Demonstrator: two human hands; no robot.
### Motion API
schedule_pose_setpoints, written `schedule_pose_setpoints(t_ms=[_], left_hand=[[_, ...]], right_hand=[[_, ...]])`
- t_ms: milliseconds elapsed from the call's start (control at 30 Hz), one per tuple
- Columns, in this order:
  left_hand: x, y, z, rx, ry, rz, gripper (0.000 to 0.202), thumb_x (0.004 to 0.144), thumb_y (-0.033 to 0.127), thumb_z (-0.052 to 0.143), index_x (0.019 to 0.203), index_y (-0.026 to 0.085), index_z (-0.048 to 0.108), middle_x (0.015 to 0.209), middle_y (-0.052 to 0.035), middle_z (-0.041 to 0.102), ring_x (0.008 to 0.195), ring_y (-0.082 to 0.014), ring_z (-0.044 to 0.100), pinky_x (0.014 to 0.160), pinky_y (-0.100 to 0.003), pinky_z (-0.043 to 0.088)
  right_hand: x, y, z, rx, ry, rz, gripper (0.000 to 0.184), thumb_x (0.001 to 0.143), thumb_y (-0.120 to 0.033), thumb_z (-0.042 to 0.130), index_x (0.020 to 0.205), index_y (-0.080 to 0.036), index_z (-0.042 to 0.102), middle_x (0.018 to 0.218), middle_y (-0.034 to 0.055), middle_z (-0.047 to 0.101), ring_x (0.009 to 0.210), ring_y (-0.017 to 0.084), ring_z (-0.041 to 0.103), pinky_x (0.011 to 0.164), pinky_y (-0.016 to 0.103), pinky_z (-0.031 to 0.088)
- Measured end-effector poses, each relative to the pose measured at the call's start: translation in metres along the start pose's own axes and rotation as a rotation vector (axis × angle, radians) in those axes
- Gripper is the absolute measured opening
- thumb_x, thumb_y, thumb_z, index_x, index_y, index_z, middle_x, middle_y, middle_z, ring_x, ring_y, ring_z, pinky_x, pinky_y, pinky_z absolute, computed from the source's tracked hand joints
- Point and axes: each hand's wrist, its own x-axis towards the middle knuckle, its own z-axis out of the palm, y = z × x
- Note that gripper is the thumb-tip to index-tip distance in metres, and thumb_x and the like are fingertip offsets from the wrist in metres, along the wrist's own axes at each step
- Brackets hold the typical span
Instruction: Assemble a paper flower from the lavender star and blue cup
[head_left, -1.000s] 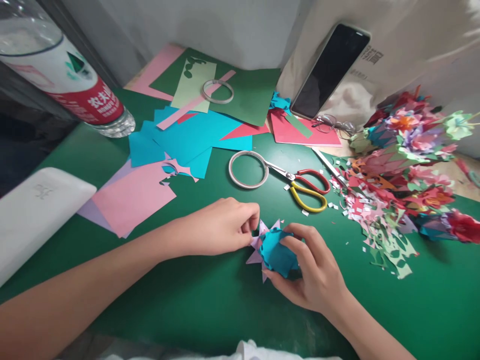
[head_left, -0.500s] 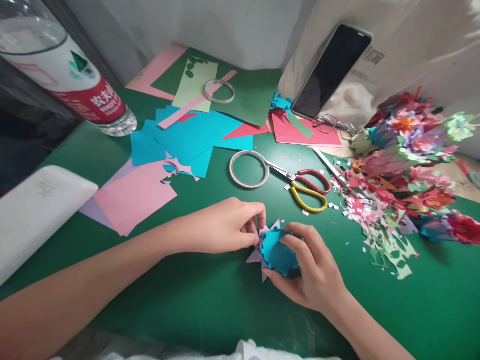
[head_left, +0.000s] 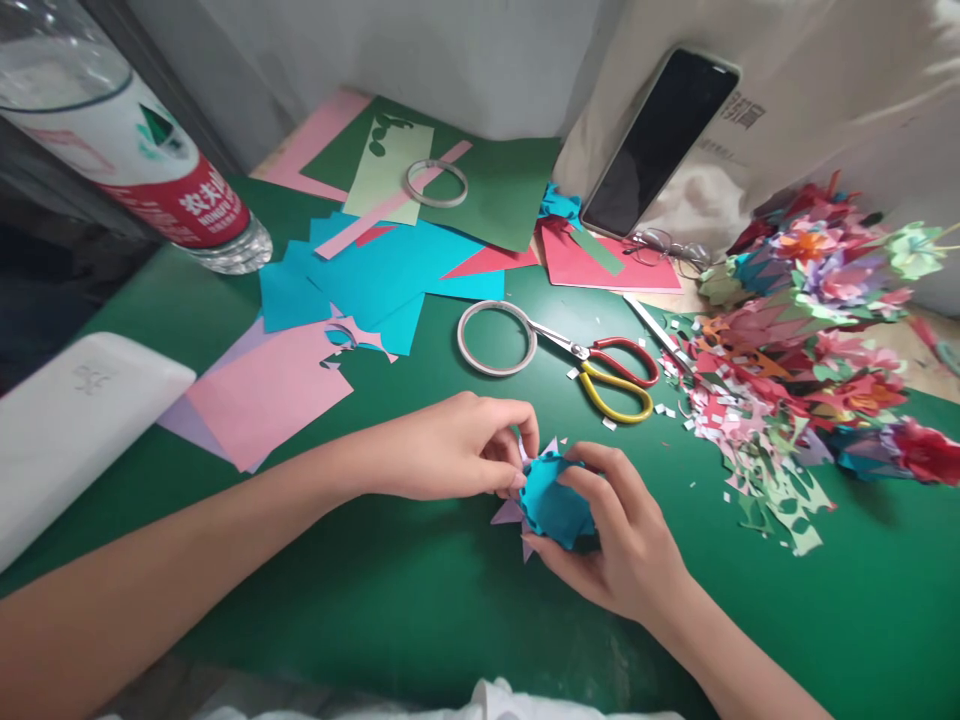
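Note:
A small paper flower (head_left: 551,505), teal in the middle with pale purple pointed petals around it, sits just above the green table (head_left: 420,590). My right hand (head_left: 622,545) cups it from the right and below, thumb on the teal part. My left hand (head_left: 457,445) pinches its left edge with fingertips against the petals. Both hands meet at the flower near the middle of the view.
Red-and-yellow scissors (head_left: 611,375) and a tape ring (head_left: 496,338) lie just behind the hands. Coloured paper sheets (head_left: 375,270) spread at the back left, a water bottle (head_left: 142,165) far left, a white box (head_left: 71,430), a phone (head_left: 660,140), and finished paper flowers (head_left: 810,330) with scraps at right.
My left hand's fingers have slid a little to the right, closer onto the flower's left edge. The right hand and the flower have hardly moved.

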Motion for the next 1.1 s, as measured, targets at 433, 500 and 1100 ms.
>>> schedule_pose_setpoints(t_ms=[433,500,1100], left_hand=[[0.000,0.005,0.006,0.127,0.148,-0.073,0.022,0.090,0.032,0.050,0.111,0.025,0.047,0.081,0.0013,0.071,0.071,-0.0181,0.064,0.059,-0.027,0.043],[0.000,0.005,0.009,0.084,0.139,-0.036,0.026,0.090,0.029,0.050,0.115,0.026,0.046,0.083,0.0016,0.072,0.072,-0.0176,0.064,0.061,-0.027,0.044],[0.011,-0.006,0.020,-0.288,0.290,0.103,0.034,0.077,0.029,0.075,0.104,0.024,0.055,0.086,0.0012,0.068,0.088,-0.0171,0.070,0.082,-0.031,0.056]], right_hand=[[-0.001,-0.001,0.004,0.055,0.203,0.034,0.042,0.082,-0.037,0.068,0.112,-0.015,0.047,0.106,0.0151,0.052,0.092,0.026,0.055,0.071,0.037,0.053],[-0.001,-0.002,0.003,0.052,0.235,0.029,0.043,0.082,-0.037,0.069,0.112,-0.016,0.047,0.106,0.0145,0.052,0.092,0.026,0.055,0.070,0.037,0.052],[0.000,0.002,0.006,-0.093,0.403,0.047,0.037,0.079,-0.034,0.075,0.105,-0.021,0.052,0.101,0.0102,0.055,0.088,0.025,0.058,0.070,0.038,0.053]])
